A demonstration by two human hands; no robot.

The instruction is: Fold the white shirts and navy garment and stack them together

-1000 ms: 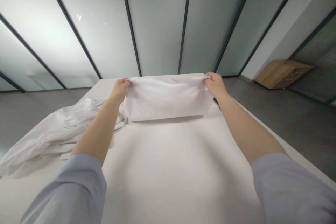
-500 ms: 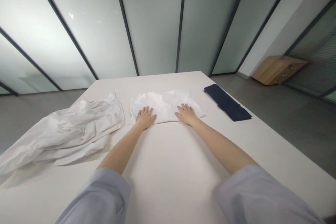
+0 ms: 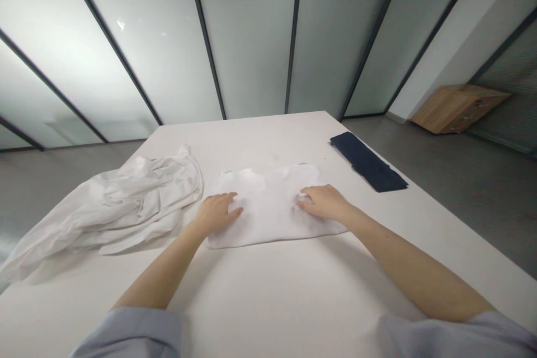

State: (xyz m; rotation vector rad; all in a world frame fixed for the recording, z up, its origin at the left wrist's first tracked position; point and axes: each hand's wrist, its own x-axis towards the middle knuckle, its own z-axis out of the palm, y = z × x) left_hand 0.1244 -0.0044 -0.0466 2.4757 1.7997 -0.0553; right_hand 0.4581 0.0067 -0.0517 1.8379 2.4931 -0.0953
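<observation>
A folded white cloth (image 3: 268,212), perhaps a garment, lies in front of me on the white table (image 3: 268,291). At its left side is my left hand (image 3: 218,212), with thumb and fingers apart. My right hand (image 3: 323,201) is over the cloth's right part, its fingers spread and slightly curled, thumb apart. Neither hand visibly grips the fabric; whether the fingertips press on it I cannot tell. Small wrinkles run along the cloth's far edge.
To the left a crumpled heap of white fabric (image 3: 138,196) spreads toward the table's left edge. A folded dark navy cloth (image 3: 369,162) lies near the right edge. Beyond the table stand frosted glass panels (image 3: 251,39) and a wooden cabinet (image 3: 457,109) on the floor.
The white cloth has slid toward me across the table. Both hands, flat on it before, have come nearer and moved out toward its sides, with the fingers now turned inward.
</observation>
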